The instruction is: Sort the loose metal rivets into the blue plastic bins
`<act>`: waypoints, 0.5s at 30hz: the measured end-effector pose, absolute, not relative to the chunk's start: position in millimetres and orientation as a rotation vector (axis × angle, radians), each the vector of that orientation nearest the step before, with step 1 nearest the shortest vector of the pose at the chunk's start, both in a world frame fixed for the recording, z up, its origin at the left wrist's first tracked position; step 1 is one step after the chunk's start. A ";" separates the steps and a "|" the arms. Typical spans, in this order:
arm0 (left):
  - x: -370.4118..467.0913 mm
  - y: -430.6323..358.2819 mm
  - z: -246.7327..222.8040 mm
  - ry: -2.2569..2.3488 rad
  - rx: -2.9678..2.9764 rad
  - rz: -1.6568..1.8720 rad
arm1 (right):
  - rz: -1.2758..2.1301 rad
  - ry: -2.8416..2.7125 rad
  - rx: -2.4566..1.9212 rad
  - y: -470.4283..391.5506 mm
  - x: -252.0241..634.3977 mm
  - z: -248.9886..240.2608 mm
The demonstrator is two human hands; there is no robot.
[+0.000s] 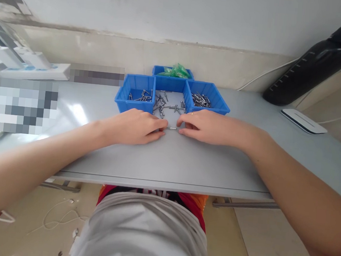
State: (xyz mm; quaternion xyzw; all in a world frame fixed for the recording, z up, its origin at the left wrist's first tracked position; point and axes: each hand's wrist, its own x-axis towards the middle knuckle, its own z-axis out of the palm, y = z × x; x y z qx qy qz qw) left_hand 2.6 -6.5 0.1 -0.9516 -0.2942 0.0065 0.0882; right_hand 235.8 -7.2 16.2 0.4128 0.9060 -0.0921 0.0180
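Right now you appear to be handling one slim, silver-coloured metal pin [173, 128], which lies at the centre of your work, between your two hands, so take it as the middle of the clock with twelve towards the wall. Your left hand [140, 127], at nine o'clock, has its thumb and forefinger drawn narrow at the pin's near end; whether they grip it or merely touch it, you can't tell from this view. Your right hand [206, 126], at three, has thumb and forefinger parted just beside the other end, apparently holding nothing. My reading is that the step in hand is working with this single piece, and the next move calls for a light, level fingertip pinch, since so thin and smooth a shaft could roll. At eleven, a ribbed blue plastic open box [127, 106] holds a few similar metal pieces [144, 97]; at one, a matching blue plastic box [201, 86] carries a denser, glinting heap [201, 100]. Between them, near twelve, loose shiny metal pieces [161, 102] lie scattered on the smooth grey counter [182, 161]. Farther out at twelve, a third blue plastic box [170, 83] bears crumpled, translucent green plastic [178, 70].
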 end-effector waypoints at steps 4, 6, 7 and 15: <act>2.3 -5.9 -0.5 -0.878 -2.823 0.023 | -0.289 2.829 1.276 -5.5 236.8 14.2; 2.2 -5.7 -0.7 -0.874 -2.823 0.020 | -0.283 2.827 1.280 -5.2 236.8 14.0; 2.2 -5.6 -0.7 -0.874 -2.825 0.018 | -0.278 2.823 1.284 -5.2 236.7 14.1; 2.7 -5.9 -0.4 -0.877 -2.829 0.012 | -0.265 2.828 1.271 -5.6 237.4 15.2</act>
